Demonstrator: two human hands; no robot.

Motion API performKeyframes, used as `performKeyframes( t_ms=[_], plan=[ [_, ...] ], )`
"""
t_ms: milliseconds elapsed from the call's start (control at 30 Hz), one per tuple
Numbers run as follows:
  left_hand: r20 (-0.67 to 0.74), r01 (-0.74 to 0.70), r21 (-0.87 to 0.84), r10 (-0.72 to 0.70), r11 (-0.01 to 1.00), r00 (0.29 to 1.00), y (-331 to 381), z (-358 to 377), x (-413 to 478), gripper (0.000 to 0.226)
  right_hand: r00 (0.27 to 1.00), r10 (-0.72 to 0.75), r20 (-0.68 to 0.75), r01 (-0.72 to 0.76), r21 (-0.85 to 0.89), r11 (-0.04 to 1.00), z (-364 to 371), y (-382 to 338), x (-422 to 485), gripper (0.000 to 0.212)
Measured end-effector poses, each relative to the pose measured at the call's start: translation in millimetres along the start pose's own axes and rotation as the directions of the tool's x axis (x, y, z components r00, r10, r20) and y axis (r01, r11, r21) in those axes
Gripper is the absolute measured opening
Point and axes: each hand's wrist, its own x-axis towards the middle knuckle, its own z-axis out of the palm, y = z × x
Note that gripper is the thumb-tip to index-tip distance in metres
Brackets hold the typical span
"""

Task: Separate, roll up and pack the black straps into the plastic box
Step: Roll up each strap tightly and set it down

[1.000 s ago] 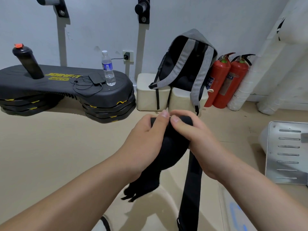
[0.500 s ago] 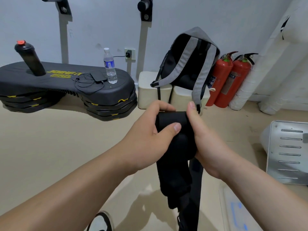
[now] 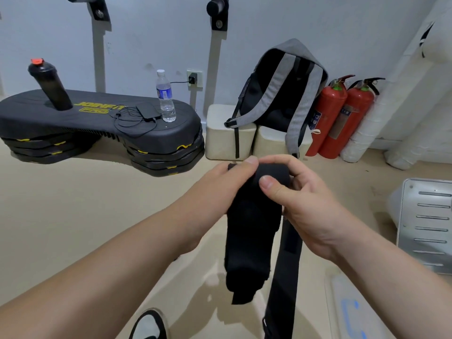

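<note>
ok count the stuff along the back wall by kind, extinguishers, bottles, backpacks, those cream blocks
fire extinguishers: 2
bottles: 2
backpack: 1
cream blocks: 2
total: 7

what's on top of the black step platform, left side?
A black shaker bottle, a clear water bottle and a flat black device with a looped cable. The step platform surface beneath them is covered.
</note>
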Motion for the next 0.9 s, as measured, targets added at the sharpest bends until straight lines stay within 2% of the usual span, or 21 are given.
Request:
performKeyframes(
  t_ms=[67,133,267,367,400,500,567,667,767,867,900],
  plan=[
    [-0.021,-0.020,0.118,0.022,0.993,1.000,-2,2,-1,0.044,1.000,0.017,-0.004,-0.017,-0.004,1.000,-1,0,0,0.031],
    [-0.031,-0.062,0.149,0.067,0.987,0.997,-1,4,-5,0.036,0.998,0.059,-0.017,-0.058,0.025,0.998,-3,-1,2,0.040],
    [-0.035,-0.139,0.091,0.143,0.986,0.989,-1,5,-7,0.021,0.995,0.095,0.015,-0.096,0.043,0.994,-6,-6,4,0.056],
    [-0.027,-0.211,0.014,0.212,0.977,0.977,2,1,-9,0.021,0.989,0.124,0.085,-0.131,0.079,0.988,-2,-8,3,0.050],
    [-0.012,-0.231,0.005,0.231,0.973,0.973,3,0,-10,0.024,0.984,0.148,0.097,-0.155,0.064,0.986,0,-9,3,0.044],
    [0.032,-0.284,0.045,0.282,0.958,0.959,1,-5,-10,0.034,0.967,0.228,0.110,-0.219,-0.091,0.972,-1,-4,5,0.057],
    [0.045,-0.293,0.063,0.290,0.954,0.956,-2,-8,-10,0.039,0.967,0.228,0.114,-0.211,-0.143,0.967,0,-1,5,0.057],
    [0.048,-0.219,0.005,0.219,0.976,0.975,-1,-8,-8,0.044,0.983,0.162,0.085,-0.157,-0.065,0.986,1,1,3,0.045],
    [0.065,-0.068,-0.066,0.072,0.995,0.995,-1,-8,-1,0.045,0.996,0.088,0.034,-0.088,-0.001,0.996,0,4,3,0.039],
    [0.108,0.071,-0.155,-0.055,0.985,0.993,0,-8,1,0.025,0.999,0.033,0.005,-0.033,0.021,0.999,0,2,3,0.039],
    [0.114,0.099,-0.153,-0.082,0.983,0.990,2,-6,0,0.025,1.000,0.022,0.011,-0.022,0.028,0.999,-1,2,3,0.039]
  ],
)
